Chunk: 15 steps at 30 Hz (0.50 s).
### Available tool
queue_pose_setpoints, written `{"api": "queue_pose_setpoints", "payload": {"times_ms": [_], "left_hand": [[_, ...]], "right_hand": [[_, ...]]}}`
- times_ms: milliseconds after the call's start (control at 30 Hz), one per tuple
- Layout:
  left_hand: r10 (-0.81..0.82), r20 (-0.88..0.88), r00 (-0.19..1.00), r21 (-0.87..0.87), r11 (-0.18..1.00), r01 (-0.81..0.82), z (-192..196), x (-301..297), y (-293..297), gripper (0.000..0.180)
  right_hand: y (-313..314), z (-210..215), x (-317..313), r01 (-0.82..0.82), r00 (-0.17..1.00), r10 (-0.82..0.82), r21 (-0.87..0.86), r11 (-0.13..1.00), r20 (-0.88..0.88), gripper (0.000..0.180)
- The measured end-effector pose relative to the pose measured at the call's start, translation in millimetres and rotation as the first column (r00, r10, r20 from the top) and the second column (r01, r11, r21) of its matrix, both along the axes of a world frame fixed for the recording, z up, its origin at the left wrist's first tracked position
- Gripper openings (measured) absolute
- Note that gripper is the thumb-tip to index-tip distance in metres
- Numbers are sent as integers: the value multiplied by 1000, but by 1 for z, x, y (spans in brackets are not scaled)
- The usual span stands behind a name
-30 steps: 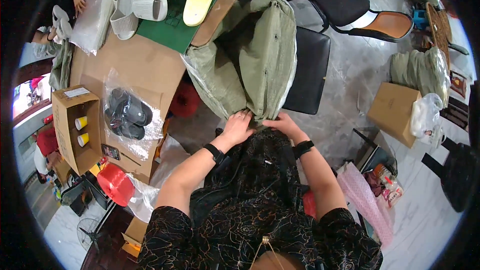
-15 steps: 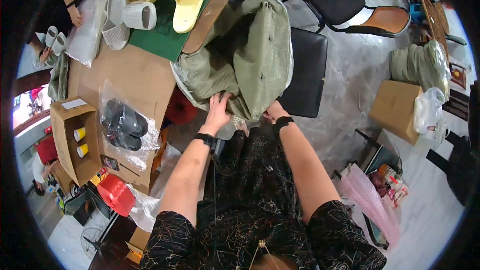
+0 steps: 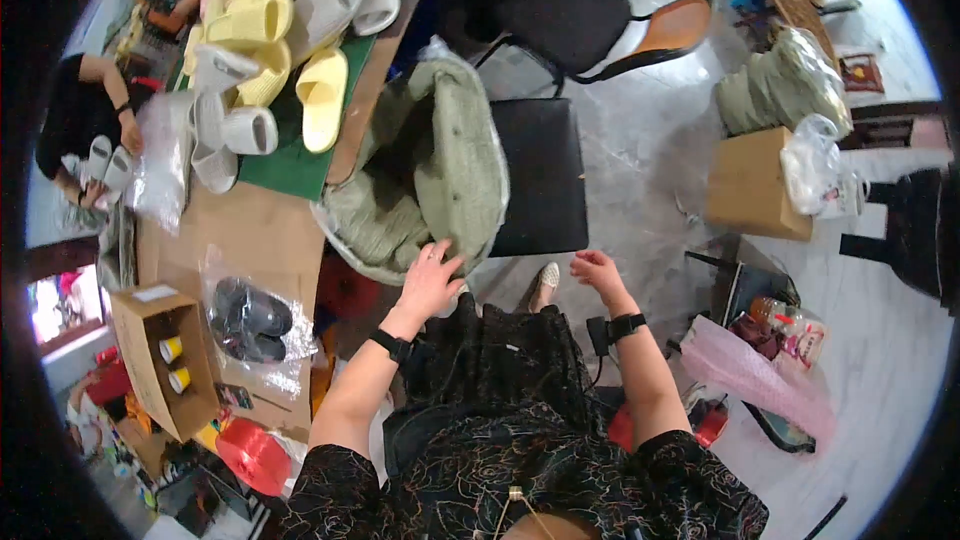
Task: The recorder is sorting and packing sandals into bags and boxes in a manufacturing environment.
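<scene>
Head view: we've got a green woven sack (image 3: 465,155) at upper centre of the frame, mouth gaping, between the cardboard-covered table (image 3: 265,230) and the black seat (image 3: 540,180). Handling guess: soft, floppy wall that folds easily, probably tough, slightly slick weave, not fragile. Empty it should be light; the inside is too dark for us to judge load. Best hold looks like the thick rim, one hand each side, thumb outside and fingers inside; a grab on the loose wall would likely just crumple it.

Grip: our left hand (image 3: 430,280) is on the near rim, fingers somewhat spread; we can't tell whether the thumb pinches fabric. Our right hand (image 3: 598,275) is off the sack, fingers loosely curled on nothing, right of the shoe (image 3: 545,287).

Diff vs half a second ago: right hand was at the sack's near right edge, now well apart from it. Left is at the rim in both. Sack, table and seat all sit further left, so our view shifted; more yellow slippers (image 3: 322,100) show at upper left.
</scene>
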<state>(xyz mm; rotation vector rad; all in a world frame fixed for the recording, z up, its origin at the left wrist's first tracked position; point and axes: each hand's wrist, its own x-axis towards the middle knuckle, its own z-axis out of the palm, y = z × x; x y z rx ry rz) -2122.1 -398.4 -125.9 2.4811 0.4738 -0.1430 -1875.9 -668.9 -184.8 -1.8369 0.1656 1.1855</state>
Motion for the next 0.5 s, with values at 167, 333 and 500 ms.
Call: {"api": "queue_pose_setpoints", "payload": {"times_ms": [167,333,500], "left_hand": [[62,-69,996,57,997,-58,-12,7,-3,44],[219,-311,925,-231,927,-297,64,62,8,51],[609,-43,792,-62,789,-611,100,134,-25,47]], "right_hand": [[-64,42,44,-148,989,148,-37,988,8,31],[-158,56,136,-35,989,38,-23,999,145,29],[-229,5,231,14,960,-33,70,997,278,22]]}}
